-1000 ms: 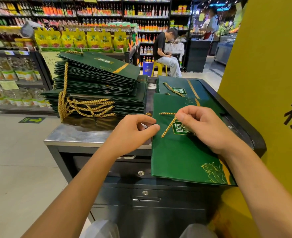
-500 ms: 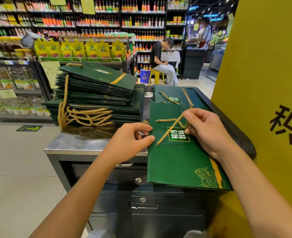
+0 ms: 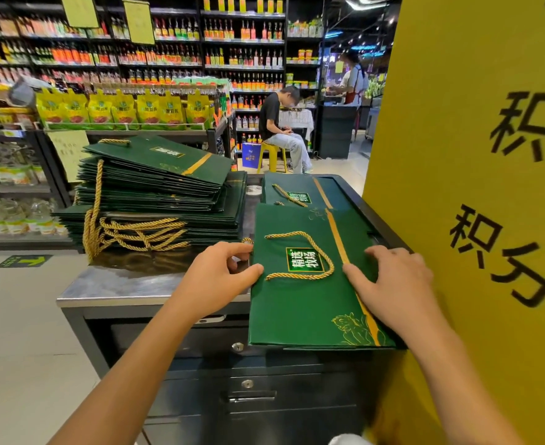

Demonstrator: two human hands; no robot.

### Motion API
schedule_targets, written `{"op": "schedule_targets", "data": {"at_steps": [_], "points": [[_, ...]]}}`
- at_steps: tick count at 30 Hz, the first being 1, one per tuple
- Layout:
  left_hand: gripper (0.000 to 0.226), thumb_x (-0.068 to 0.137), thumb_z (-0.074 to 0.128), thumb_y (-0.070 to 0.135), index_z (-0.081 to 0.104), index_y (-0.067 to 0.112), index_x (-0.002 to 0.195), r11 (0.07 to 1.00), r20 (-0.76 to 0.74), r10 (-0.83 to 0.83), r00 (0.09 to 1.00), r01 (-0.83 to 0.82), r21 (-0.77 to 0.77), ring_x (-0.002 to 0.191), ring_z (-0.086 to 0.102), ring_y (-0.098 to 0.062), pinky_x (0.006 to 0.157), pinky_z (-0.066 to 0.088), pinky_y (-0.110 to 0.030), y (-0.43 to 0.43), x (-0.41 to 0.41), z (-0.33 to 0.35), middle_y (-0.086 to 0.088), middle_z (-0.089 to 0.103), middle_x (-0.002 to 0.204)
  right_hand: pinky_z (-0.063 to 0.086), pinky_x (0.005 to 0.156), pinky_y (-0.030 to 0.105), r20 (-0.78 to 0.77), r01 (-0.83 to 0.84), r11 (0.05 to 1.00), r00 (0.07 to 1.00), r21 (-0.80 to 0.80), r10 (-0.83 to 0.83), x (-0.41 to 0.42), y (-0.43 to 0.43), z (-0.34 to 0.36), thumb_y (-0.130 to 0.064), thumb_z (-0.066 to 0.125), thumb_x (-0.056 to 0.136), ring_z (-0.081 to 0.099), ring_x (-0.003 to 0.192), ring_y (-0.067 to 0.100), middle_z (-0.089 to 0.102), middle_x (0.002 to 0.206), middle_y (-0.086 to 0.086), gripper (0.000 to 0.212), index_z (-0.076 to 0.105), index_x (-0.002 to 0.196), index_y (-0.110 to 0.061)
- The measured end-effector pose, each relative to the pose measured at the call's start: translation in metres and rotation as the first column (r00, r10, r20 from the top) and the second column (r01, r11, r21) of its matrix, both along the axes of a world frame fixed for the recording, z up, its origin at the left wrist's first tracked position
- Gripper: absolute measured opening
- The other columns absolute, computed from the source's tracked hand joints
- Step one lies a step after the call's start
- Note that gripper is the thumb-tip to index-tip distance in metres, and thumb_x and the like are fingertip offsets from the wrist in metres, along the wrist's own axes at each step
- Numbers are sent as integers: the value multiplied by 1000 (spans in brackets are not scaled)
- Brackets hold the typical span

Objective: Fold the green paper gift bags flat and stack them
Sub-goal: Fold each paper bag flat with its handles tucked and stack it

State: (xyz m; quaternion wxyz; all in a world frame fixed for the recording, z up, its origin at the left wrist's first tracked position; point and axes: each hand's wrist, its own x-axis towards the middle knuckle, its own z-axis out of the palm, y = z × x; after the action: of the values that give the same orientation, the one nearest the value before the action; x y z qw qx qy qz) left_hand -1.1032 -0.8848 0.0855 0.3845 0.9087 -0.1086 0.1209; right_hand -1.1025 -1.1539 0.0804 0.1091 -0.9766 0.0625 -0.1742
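1. Nearby, a tall stack of flattened bags (image 3: 155, 194) is sitting on the left part of the steel counter (image 3: 120, 284), with its gold cords spilling down the near side.
2. A yellow board (image 3: 457, 187) with black characters is standing hard against the counter's right side, crowding the right forearm.
3. A second flat bag (image 3: 300, 187) is lying at the counter's far end, with its near edge going under the near bag.
4. Further back, a seated person (image 3: 280, 130) is bending forward on a yellow stool, and shelves of bottles (image 3: 168, 53) are lining the back wall.
5. The near bag (image 3: 296, 309) is lying flat on the counter's right part. Its near end is overhanging the edge above the drawers, and its rope handle (image 3: 300, 255) is looping around the printed label.
6. The left hand (image 3: 219, 277) is pinching the near bag's left edge, thumb on top and fingers curled at the edge.
7. The right hand (image 3: 393, 284) is pressing down on the bag's right half with fingers spread and loose, across the gold stripe and just right of the handle.
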Motion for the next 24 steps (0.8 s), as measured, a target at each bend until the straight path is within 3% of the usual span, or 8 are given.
{"op": "schedule_targets", "data": {"at_steps": [3, 6, 9, 13, 16, 19, 21, 24], "points": [[22, 98, 64, 24, 72, 28, 118, 999, -18, -11, 1000, 12, 46, 90, 63, -24, 68, 43, -12, -5, -6, 8, -2, 70, 94, 39, 97, 41, 1, 21, 1000, 1000, 4, -21, -1, 5, 0, -69, 41, 95, 48, 124, 30, 59, 136, 5, 63, 54, 141, -28], [15, 98, 60, 26, 72, 35, 97, 1000, -55, -5, 998, 6, 20, 67, 54, -7, 66, 44, -26, -9, -8, 8, 18, 61, 68, 37, 102, 42, -15, -3, 993, 1000, 115, 5, -3, 3, 2, -69, 50, 91, 45, 129, 29, 56, 140, 2, 63, 54, 141, -31], [31, 90, 53, 41, 68, 36, 117, 998, -51, -43, 998, 40, -56, 83, 65, -13, 79, 53, -37, -15, -14, 1, 12, 72, 90, 34, 109, 42, 21, -91, 942, 996, 324, 89, -9, -4, 8, -58, 66, 88, 46, 132, 21, 52, 144, -2, 58, 56, 139, -32], [45, 98, 58, 12, 61, 46, 128, 969, -14, -37, 999, 32, -246, 94, 68, -20, 84, 59, -41, -22, -21, -7, 6, 71, 112, 40, 113, 39, 167, -236, 783, 971, 575, 170, -18, -12, 11, -32, 82, 82, 49, 128, 9, 54, 142, -10, 61, 58, 138, -29], [59, 99, 56, 3, 58, 59, 117, 922, -14, 24, 1000, -28, -385, 95, 69, -25, 91, 57, -52, -26, -21, -2, 16, 70, 110, 44, 110, 38, 191, -229, 722, 972, 653, 136, -18, -11, 8, -25, 85, 79, 51, 123, 8, 56, 134, -13, 64, 59, 137, -28], [49, 99, 56, -2, 57, 36, 131, 862, 14, 19, 1000, -9, -507, 83, 66, -6, 77, 62, -33, -30, -14, 9, 27, 71, 88, 51, 104, 44, 212, -224, 644, 972, 732, 98, -5, -11, 10, -27, 87, 76, 59, 120, 14, 61, 133, -7, 67, 59, 137, -27], [49, 98, 58, -2, 53, 21, 141, 852, 2, 40, 999, -33, -522, 75, 66, 11, 64, 53, -9, -30, -2, 20, 25, 67, 92, 54, 100, 48, 205, -217, 628, 974, 748, 92, 9, -11, 16, -31, 87, 75, 62, 118, 17, 62, 133, -5, 69, 58, 138, -26], [40, 99, 58, 0, 57, 25, 130, 870, -31, 51, 998, -60, -490, 76, 65, 13, 61, 48, -3, -32, 21, 40, 16, 67, 104, 54, 100, 49, 192, -211, 628, 976, 749, 99, 41, -10, 30, -27, 86, 77, 62, 119, 21, 61, 137, 1, 70, 57, 140, -19]]}}
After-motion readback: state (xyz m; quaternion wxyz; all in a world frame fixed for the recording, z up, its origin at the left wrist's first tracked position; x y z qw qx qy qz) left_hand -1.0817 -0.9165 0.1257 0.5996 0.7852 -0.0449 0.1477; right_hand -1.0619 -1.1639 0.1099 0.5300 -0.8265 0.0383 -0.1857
